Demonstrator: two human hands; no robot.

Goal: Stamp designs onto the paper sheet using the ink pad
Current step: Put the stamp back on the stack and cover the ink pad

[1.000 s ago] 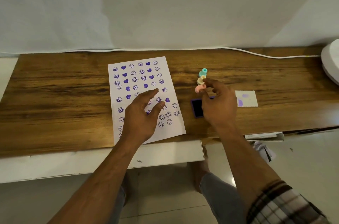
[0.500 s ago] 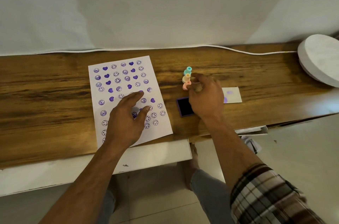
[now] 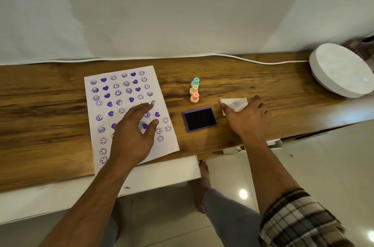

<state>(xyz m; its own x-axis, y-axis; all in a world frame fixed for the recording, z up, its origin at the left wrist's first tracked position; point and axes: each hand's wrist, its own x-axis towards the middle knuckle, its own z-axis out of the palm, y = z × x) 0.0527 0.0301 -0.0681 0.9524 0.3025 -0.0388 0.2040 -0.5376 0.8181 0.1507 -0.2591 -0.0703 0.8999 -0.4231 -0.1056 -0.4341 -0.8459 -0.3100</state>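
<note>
A white paper sheet [image 3: 125,93] covered with purple hearts and smiley faces lies on the wooden table [image 3: 40,109]. My left hand [image 3: 134,135] rests flat on its lower half, fingers spread. Right of the sheet sits the open purple ink pad [image 3: 200,119]. Behind the pad three small stamps stand in a row: teal [image 3: 195,81], yellow [image 3: 193,89] and pink [image 3: 194,98]. My right hand [image 3: 248,120] lies on the white ink pad lid [image 3: 234,103], to the right of the pad, its fingers over the lid's near edge.
A white round object [image 3: 342,70] sits at the table's far right. A white cable [image 3: 242,58] runs along the back edge under a white cloth backdrop. A white ledge [image 3: 162,174] sticks out below the table front.
My right hand let go of the pink stamp, leaving it in the row, and moved right onto the white lid. The left hand stayed on the sheet. The camera view shifted.
</note>
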